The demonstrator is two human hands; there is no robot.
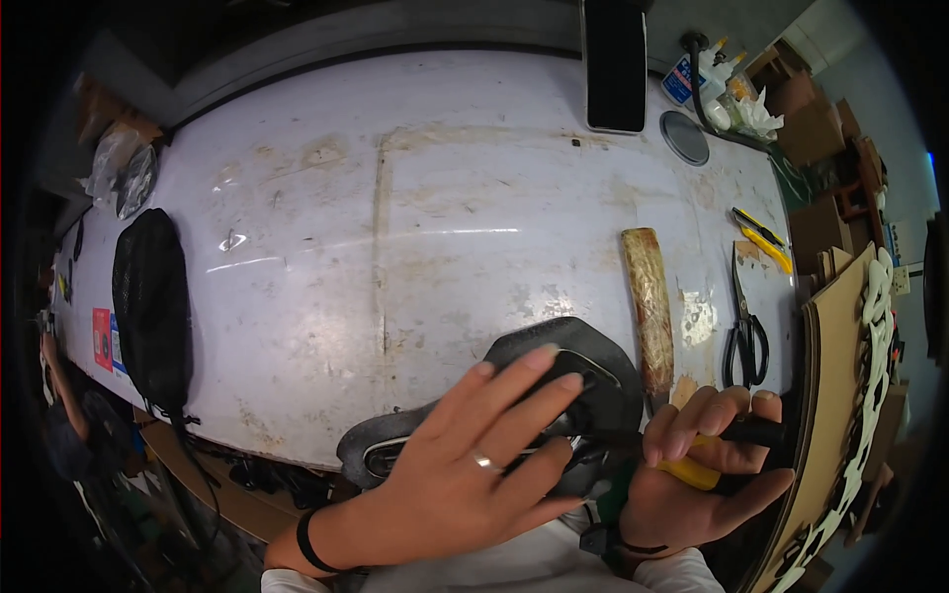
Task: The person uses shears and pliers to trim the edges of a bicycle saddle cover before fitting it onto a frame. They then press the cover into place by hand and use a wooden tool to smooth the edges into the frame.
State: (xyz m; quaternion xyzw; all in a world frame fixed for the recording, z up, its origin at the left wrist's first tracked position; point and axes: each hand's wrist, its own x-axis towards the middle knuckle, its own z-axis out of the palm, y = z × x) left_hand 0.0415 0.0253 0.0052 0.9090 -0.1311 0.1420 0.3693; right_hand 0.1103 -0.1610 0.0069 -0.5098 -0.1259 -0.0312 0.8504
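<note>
In front of me, at the table's near edge, lies a black, sole-shaped piece (601, 348) with a rounded, raised rim and a pale line along it. My left hand (474, 445) rests palm down across its middle, fingers stretched and spread, hiding much of it. My right hand (707, 465) is closed around a hand tool with a yellow and black handle (689, 473). The dark front of this tool points toward the right side of the piece. Its tip is lost against the black, so I cannot tell whether it touches.
Right of the piece lies a tape-wrapped bar (648, 306), then black-handled scissors (743, 336) and a yellow utility knife (763, 239). A phone (614, 69), grey round lid (684, 137) and glue bottles (682, 79) stand farther back. A black pouch (150, 306) lies left; cardboard sheets (830, 366) edge the right.
</note>
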